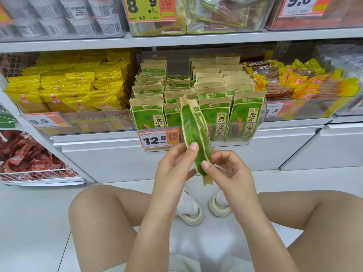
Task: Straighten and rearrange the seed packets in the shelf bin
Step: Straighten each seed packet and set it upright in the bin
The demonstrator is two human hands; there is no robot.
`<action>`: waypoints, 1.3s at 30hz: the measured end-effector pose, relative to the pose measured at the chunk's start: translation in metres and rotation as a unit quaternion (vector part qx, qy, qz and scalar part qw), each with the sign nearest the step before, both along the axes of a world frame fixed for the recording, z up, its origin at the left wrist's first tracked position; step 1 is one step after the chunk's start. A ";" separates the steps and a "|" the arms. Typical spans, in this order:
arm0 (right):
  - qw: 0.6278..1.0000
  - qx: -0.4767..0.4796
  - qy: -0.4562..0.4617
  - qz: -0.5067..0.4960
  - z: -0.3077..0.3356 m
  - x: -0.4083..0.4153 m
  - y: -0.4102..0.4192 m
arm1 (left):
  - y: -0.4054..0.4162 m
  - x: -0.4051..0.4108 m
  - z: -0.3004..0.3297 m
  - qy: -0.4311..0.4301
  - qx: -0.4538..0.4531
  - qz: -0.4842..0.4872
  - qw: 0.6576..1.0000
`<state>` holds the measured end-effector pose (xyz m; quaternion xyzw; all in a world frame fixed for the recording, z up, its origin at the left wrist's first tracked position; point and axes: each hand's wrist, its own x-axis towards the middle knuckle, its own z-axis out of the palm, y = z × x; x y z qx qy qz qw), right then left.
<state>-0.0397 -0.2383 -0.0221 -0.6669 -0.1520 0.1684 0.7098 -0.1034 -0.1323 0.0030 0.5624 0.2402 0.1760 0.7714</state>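
Observation:
A green and tan seed packet (193,134) is held edge-on in front of the shelf bin, its top end up by the bin's front row. My left hand (174,167) pinches its lower part from the left, thumb on the green face. My right hand (225,169) pinches the same lower end from the right. Behind it, the clear shelf bin (261,116) holds several rows of matching seed packets (214,114) standing upright, the front row facing out; the left and middle rows sit unevenly.
A 12.8 price tag (157,139) hangs on the bin's front. Yellow packets (68,91) fill the bin to the left, orange and yellow snacks (300,81) the one to the right. My knees and slippered feet (204,209) are below on the white floor.

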 end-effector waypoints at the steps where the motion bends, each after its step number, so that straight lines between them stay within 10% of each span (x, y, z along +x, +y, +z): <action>1: 0.997 -0.050 -0.057 -0.021 -0.004 0.000 0.000 | -0.002 0.001 0.001 0.000 0.010 -0.001 1.000; 5: 0.971 -0.156 -0.180 -0.026 -0.004 -0.006 0.000 | -0.004 0.003 -0.002 -0.008 0.037 0.042 0.998; 17: 0.997 0.029 0.056 0.045 0.041 0.034 0.018 | 0.016 -0.005 -0.012 -0.002 -0.009 -0.032 0.999; 26: 0.999 0.051 -0.008 0.007 0.026 0.015 0.024 | 0.003 0.010 -0.011 0.052 0.299 0.147 0.941; 39: 0.997 0.070 -0.037 0.005 0.026 0.009 0.019 | -0.002 0.013 -0.011 0.062 0.382 0.139 0.911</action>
